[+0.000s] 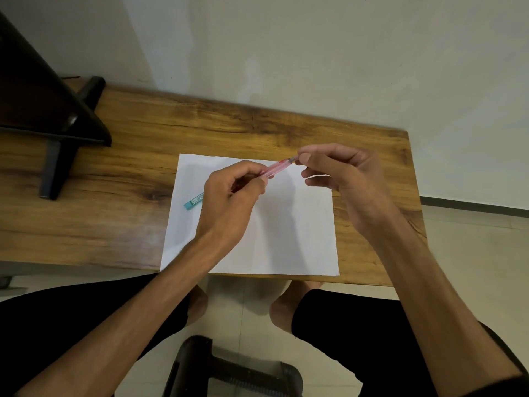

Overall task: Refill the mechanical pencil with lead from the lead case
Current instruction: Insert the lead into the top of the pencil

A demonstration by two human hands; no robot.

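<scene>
Both hands closed on the slim translucent pink plastic mechanical pencil (275, 169) above the white paper sheet (286, 224): left hand (232, 193) gripping the barrel, right hand (340, 173) pinching the end cap; light, slick, likely fragile, so grip the barrel; teal lead case (193, 202) lies alongside on the wooden worktop (114, 181).

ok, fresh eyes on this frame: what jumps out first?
The pink mechanical pencil, held in the air over the middle of the white paper: the left hand grips its lower end, while the right hand pinches its upper end between the fingers. Next, the teal lead case lying untouched at the paper's left edge, partly hidden behind the left hand. All of this sits on a wooden table.
</scene>
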